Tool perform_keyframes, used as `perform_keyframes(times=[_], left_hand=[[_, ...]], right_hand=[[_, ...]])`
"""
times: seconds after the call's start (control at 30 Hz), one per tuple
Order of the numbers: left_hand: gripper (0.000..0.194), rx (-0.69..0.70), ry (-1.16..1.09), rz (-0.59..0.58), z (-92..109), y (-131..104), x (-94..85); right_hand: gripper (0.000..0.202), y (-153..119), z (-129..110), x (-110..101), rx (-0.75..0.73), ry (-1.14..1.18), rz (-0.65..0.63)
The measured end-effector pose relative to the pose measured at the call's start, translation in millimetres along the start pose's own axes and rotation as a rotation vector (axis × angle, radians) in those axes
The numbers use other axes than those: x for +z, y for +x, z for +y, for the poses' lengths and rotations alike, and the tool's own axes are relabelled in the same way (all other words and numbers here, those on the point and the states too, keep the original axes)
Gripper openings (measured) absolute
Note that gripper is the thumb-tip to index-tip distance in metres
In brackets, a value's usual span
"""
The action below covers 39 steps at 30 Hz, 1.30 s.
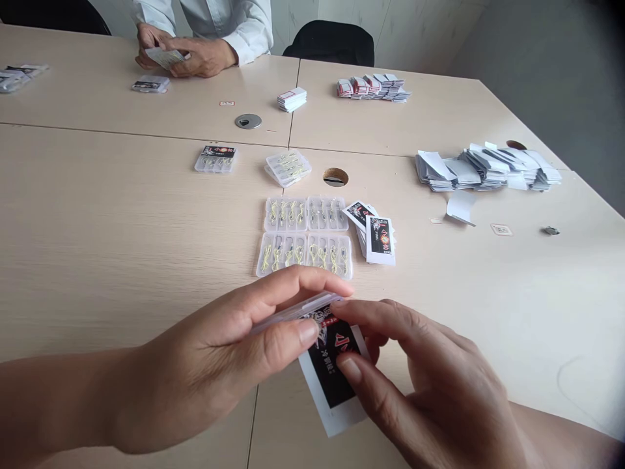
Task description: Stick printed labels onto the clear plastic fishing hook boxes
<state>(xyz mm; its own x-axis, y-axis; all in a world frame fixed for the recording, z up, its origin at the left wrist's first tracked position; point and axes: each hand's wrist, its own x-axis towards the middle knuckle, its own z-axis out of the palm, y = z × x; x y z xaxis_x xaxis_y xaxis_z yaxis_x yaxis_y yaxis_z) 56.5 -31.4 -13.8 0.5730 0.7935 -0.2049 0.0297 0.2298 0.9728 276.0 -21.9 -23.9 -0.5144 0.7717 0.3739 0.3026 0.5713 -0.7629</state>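
Observation:
My left hand (219,352) grips a clear plastic case (297,306), its thumb lying over the top of a black-and-white printed card (332,371). The same card is pinched between the thumb and fingers of my right hand (430,378). The card hangs tilted against the case, its white lower end sticking out below. Just beyond my hands, several clear cases (286,214) with yellow-green looped lines lie in a block. A stack of printed cards (381,241) rests right of them. Further back sit stacked cases (288,167) and a case with a dark card (216,159).
Folded white papers (488,168) are piled at the right, near a loose folded paper (460,208). More bundles (374,87) and a small stack (291,99) lie farther back. Across the table (122,228), a person's hands (185,55) hold a packet. A round hole (336,176) is mid-table.

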Motion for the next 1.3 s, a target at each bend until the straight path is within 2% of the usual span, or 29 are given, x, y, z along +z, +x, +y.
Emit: perform_keyframes(times=[0.27,0.47,0.63,0.83,1.1,1.3], left_hand=[[0.026,0.004,-0.010,0.026,1.6,1.6,0.9],[0.028,-0.057,-0.034,0.038,-3.1,-0.2,-2.5],[0.029,-0.076,-0.113,0.025,-4.4,0.4,-3.8],[0.028,-0.086,-0.105,0.005,-0.9,1.3,-3.5],[0.028,-0.049,-0.062,-0.008,1.2,3.9,-4.2],[0.027,-0.046,-0.046,0.000,1.2,3.0,-1.7]], right_hand=[[0.027,-2.7,-2.4,-4.3,0.025,0.056,-0.007],[0.026,-3.8,-3.3,-7.4,0.082,0.189,-0.005],[0.031,-2.1,-3.6,-6.8,0.115,0.135,0.008],[0.029,4.3,-5.5,-2.0,0.085,0.225,0.056],[0.029,5.4,-7.6,-6.1,0.037,0.171,0.012],[0.024,1.2,-3.9,-3.2,0.048,0.221,0.034]])
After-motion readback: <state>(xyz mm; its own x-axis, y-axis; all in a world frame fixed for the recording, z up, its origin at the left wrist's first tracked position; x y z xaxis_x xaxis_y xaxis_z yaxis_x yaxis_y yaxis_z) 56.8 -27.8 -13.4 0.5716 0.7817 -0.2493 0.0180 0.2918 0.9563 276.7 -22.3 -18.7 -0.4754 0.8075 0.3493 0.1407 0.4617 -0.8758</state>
